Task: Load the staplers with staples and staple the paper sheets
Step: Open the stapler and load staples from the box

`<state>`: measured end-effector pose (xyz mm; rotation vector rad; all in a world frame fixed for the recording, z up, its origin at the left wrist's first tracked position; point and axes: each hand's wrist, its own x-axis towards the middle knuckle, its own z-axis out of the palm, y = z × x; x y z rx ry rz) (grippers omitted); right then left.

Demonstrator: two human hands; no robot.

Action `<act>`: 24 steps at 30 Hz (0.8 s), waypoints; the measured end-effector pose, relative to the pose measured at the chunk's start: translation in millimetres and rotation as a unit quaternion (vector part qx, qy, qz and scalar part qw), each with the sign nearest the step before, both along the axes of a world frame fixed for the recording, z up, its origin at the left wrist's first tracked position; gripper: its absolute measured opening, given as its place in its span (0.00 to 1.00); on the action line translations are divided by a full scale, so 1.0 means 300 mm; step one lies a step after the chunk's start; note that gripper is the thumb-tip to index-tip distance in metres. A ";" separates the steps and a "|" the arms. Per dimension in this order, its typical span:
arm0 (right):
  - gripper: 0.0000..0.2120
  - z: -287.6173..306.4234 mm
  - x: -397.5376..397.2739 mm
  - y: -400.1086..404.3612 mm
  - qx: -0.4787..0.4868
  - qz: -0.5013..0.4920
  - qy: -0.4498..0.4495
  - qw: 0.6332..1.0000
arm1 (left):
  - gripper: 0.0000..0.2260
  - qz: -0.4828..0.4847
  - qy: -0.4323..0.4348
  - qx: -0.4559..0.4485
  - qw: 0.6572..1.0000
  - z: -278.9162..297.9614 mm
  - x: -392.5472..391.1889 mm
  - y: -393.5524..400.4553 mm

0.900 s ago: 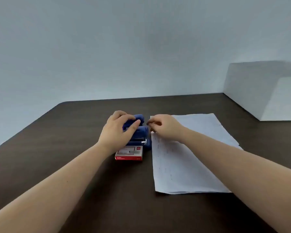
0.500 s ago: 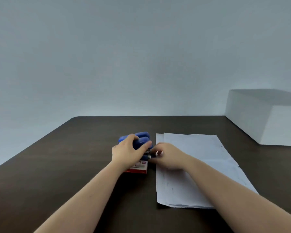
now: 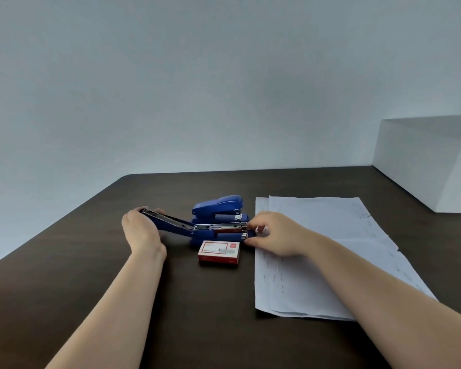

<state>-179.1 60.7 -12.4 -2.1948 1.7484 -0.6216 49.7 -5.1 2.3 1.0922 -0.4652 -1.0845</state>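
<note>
A blue stapler [image 3: 197, 227] lies opened out on the dark table, its top arm swung flat to the left and its metal staple channel exposed. My left hand [image 3: 140, 230] holds the far end of that top arm. My right hand [image 3: 274, 234] pinches the stapler's front end at the right. A second blue stapler [image 3: 218, 206] stands closed just behind it. A red and white staple box [image 3: 219, 251] lies closed in front of the staplers. White paper sheets [image 3: 317, 251] lie to the right, partly under my right forearm.
The dark brown table [image 3: 91, 262] has a rounded far-left corner. A large white block [image 3: 431, 161] stands at the far right against the pale wall.
The stapler's top arm has been swung open to the left by my left hand. My right hand stayed at the stapler's front. The camera view tilted up.
</note>
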 end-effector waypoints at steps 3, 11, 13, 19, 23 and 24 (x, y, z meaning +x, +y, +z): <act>0.12 -0.008 -0.002 0.015 -0.010 -0.007 -0.012 1.000 | 0.20 0.017 -0.201 0.040 0.979 -0.024 0.023 -0.016; 0.18 0.048 0.014 0.079 -0.045 -0.018 -0.100 0.994 | 0.08 -0.179 -0.620 -0.156 0.748 0.029 -0.006 0.086; 0.22 0.050 0.017 0.094 0.017 0.005 -0.065 0.998 | 0.15 -0.313 -0.671 -0.107 0.664 0.042 0.002 0.110; 0.28 0.054 0.045 0.100 0.067 0.019 0.009 0.998 | 0.27 -0.443 -0.669 -0.063 0.593 0.047 0.012 0.099; 0.25 0.053 0.063 0.101 0.049 0.021 0.029 0.998 | 0.26 -0.461 -0.687 -0.086 0.555 0.038 0.000 0.097; 0.24 0.051 0.064 0.100 0.045 0.019 0.027 0.998 | 0.24 -0.463 -0.685 -0.091 0.555 0.036 -0.001 0.096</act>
